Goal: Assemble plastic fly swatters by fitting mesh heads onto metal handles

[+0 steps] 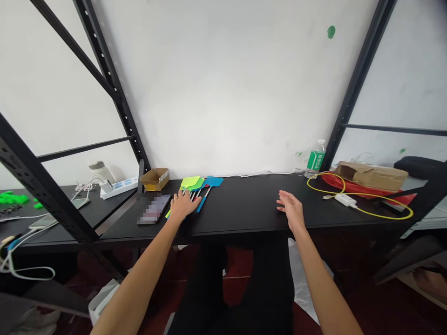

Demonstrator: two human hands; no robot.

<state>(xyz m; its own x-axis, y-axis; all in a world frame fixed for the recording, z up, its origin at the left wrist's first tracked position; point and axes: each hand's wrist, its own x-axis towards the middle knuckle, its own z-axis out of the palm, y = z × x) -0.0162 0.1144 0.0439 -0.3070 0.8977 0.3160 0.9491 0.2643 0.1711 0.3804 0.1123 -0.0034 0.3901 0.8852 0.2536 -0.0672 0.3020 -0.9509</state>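
Note:
A bunch of fly swatters [190, 182] in yellow-green, green and blue, with thin metal shafts and coloured grips, lies on the black table at the centre left. My left hand [181, 205] is spread over the shafts and grips, fingers apart, hiding part of them; I cannot tell how firmly it touches them. Just right of that hand, a blue fly swatter [213, 181] lies with its blue grip angled toward me. My right hand [292, 209] is held at the table's right half, fingers slightly bent and apart, with nothing in it.
A phone [154, 210] and an open small cardboard box [154, 179] are left of the swatters. At the right are a water bottle [315, 159], a yellow cable [377, 216] and a brown carton [370, 176] on red plastic. Black shelf posts [117, 90] frame both sides.

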